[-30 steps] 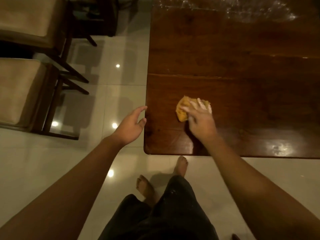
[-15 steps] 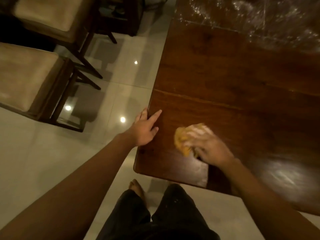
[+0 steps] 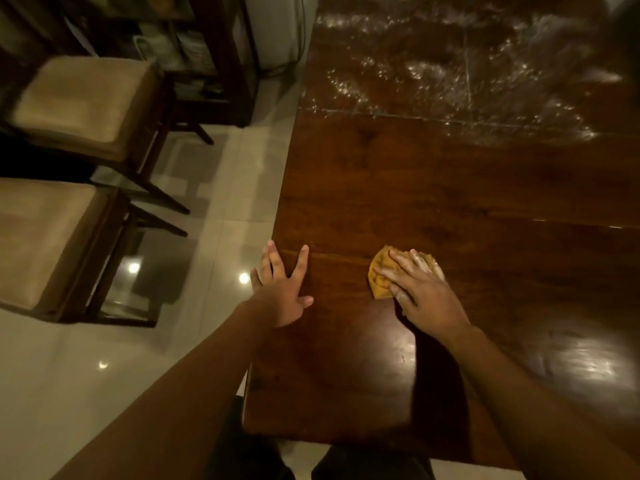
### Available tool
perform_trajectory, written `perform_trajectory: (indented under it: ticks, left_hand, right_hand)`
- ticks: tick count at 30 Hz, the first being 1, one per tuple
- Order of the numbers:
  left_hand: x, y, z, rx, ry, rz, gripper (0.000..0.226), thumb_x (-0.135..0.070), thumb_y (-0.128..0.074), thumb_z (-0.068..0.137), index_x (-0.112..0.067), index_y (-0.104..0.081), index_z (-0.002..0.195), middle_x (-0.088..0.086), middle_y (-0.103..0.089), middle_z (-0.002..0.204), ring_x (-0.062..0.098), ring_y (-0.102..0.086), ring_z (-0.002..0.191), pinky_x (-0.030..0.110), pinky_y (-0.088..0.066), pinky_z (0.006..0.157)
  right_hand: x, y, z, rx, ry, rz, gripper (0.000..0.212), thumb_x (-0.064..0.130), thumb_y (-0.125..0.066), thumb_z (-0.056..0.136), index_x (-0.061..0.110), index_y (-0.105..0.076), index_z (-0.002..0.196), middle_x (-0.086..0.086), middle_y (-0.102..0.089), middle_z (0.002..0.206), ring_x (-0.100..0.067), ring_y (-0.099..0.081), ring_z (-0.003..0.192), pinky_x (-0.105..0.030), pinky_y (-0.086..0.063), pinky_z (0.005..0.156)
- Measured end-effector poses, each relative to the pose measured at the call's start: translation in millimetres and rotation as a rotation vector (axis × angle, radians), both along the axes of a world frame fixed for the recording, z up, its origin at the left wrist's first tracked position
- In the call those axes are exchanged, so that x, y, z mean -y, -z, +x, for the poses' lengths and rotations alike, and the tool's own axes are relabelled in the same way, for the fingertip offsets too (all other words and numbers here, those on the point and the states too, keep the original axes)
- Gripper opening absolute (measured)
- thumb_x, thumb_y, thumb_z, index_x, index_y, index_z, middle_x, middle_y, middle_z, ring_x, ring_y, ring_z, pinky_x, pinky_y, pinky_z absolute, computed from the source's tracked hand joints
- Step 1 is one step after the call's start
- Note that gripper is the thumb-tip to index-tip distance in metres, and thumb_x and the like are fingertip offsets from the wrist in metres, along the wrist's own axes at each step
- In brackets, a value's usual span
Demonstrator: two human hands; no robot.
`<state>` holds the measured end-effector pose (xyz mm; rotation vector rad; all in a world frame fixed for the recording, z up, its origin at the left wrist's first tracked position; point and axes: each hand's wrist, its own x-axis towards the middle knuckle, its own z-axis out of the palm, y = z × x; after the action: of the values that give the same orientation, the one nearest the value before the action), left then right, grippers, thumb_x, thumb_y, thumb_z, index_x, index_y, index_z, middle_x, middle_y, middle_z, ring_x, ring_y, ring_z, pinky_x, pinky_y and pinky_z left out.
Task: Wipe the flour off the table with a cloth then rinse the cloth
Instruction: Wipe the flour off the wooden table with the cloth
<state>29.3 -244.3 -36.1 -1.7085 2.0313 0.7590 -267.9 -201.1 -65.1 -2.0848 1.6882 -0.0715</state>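
A dark wooden table (image 3: 450, 188) fills the right of the view. White flour (image 3: 450, 74) is smeared across its far part. A bunched yellow cloth (image 3: 381, 271) lies on the near part of the tabletop. My right hand (image 3: 420, 291) presses flat on the cloth with spread, flour-dusted fingers and covers most of it. My left hand (image 3: 282, 287) lies flat with fingers spread at the table's left edge, apart from the cloth.
Two cushioned wooden chairs (image 3: 83, 102) (image 3: 48, 244) stand on the glossy tiled floor (image 3: 214, 209) to the left of the table. A dark shelf unit (image 3: 207, 57) stands behind them. My legs are below the table's near edge.
My left hand came from the air beside the table onto its left edge. My right hand slid the cloth on the tabletop, and my view moved closer over the table.
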Motion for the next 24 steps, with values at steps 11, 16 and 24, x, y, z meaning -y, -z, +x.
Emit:
perform_trajectory:
  ticks: [11,16,24]
  left_hand:
    - [111,-11,39,-0.227,0.402,-0.031,0.062,-0.025,-0.029,0.103,-0.032,0.009,0.152,-0.012,0.014,0.159,0.009,0.013,0.146,0.055,-0.001,0.117]
    - [168,-5,87,-0.302,0.534,0.003,0.06,-0.031,-0.032,0.101,-0.037,-0.001,0.152,-0.018,-0.002,0.159,0.01,-0.006,0.147,0.057,-0.014,0.115]
    - [213,-26,61,-0.343,0.627,0.069,0.06,-0.029,-0.037,0.101,-0.032,-0.007,0.153,-0.012,0.001,0.16,0.015,0.005,0.148,0.057,-0.003,0.116]
  right_hand:
    - [72,-2,112,-0.038,0.721,0.007,0.046,0.04,-0.034,0.105,0.048,-0.03,0.151,0.011,-0.008,0.167,-0.028,0.001,0.154,-0.062,0.006,0.118]
    - [117,-2,152,-0.076,0.655,0.001,0.049,0.035,-0.036,0.104,0.042,-0.032,0.152,0.008,-0.011,0.167,-0.03,-0.004,0.154,-0.063,0.001,0.118]
    - [103,-11,167,-0.037,0.743,0.035,0.046,0.046,-0.028,0.106,0.052,-0.023,0.151,0.018,-0.005,0.166,-0.019,0.003,0.155,-0.055,0.002,0.121]
